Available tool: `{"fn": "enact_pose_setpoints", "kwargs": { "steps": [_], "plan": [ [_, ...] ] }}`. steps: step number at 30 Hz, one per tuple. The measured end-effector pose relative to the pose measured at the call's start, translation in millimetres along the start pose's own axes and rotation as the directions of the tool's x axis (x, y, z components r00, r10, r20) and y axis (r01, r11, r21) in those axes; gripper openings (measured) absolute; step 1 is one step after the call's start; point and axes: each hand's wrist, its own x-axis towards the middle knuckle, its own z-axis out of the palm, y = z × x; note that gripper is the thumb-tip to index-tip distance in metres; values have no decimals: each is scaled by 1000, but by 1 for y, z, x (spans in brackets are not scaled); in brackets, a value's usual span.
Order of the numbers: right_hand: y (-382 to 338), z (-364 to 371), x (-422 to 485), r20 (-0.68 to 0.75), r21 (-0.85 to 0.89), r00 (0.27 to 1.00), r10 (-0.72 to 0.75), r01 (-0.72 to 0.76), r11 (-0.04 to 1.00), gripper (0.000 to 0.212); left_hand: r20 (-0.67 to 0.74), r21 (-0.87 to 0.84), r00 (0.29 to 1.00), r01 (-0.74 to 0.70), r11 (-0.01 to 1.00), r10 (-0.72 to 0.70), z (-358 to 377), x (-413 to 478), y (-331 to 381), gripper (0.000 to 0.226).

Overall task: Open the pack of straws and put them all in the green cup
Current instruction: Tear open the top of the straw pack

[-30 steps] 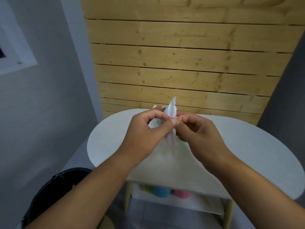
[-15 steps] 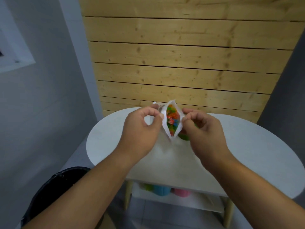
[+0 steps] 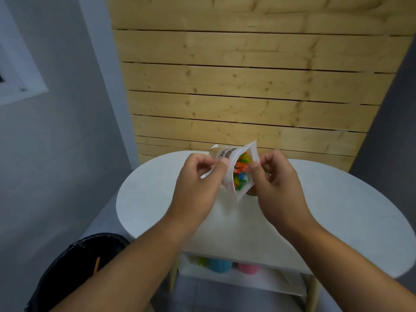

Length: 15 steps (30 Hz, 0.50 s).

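The left hand (image 3: 198, 188) is pinching the left lip of the pack of straws (image 3: 231, 176) between thumb and fingers, while the right hand (image 3: 278, 183) is pinching the right lip, the two of them holding the white pouch's mouth spread open above the desk (image 3: 337, 210). Inside the opening, the straws (image 3: 241, 171) are showing as a bundle of orange, green, yellow and blue ends facing the camera. Dark printing is running across the pouch's upper left face, but it is too blurred and folded to read. A sliver of the green cup (image 3: 251, 194) is peeking out just under the pouch and the right hand's fingers, standing on the desk. The desk is white, rounded at its ends, with pale wooden legs. On the shelf (image 3: 258, 280) beneath it, green, blue and pink objects are sitting side by side. A wall of horizontal pine planks (image 3: 247, 86) is rising at the far side, with grey walls flanking it. At near left on the floor, a black bin (image 3: 74, 266) is standing.
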Motion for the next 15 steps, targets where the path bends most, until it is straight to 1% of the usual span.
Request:
{"fn": "enact_pose_setpoints", "kwargs": {
  "steps": [1,2,3,4,5,6,7,8,9,10,12,15],
  "plan": [
    [0,0,1,-10,17,1000,12,-12,1000,12,-14,10,994,109,994,-109,1,1,-2,29],
    [0,-1,1,-17,38,1000,26,-26,999,12,-12,-2,972,234,972,-234,1,3,-3,34],
    [-1,-2,2,-19,65,999,44,-43,997,11,18,-53,933,360,931,-360,1,6,-5,37],
    [-3,-2,2,-14,95,998,64,-63,994,9,83,-137,878,478,868,-471,1,9,-8,40],
    [-4,-1,1,-4,124,996,86,-85,989,8,179,-231,818,575,785,-546,1,12,-12,44],
    [-4,0,0,8,150,994,107,-107,983,9,285,-323,768,640,697,-573,1,14,-16,49],
    [-5,1,-1,19,171,992,129,-130,977,10,375,-409,741,672,617,-557,2,16,-21,53],
    [-5,2,-2,29,189,988,153,-156,970,10,436,-496,738,674,547,-515,4,17,-27,57],
    [-6,4,-3,39,206,983,178,-182,961,10,468,-585,757,652,483,-456,6,18,-31,61],
    [-7,5,-4,53,234,978,204,-211,949,10,472,-667,791,609,428,-390,9,17,-35,66],
    [-8,6,-3,87,338,963,255,-269,902,11,425,-778,856,512,364,-296,13,16,-41,76],
    [-8,5,-1,165,523,935,315,-353,775,10,386,-837,893,444,320,-231,20,19,-46,82]
  ]
}}
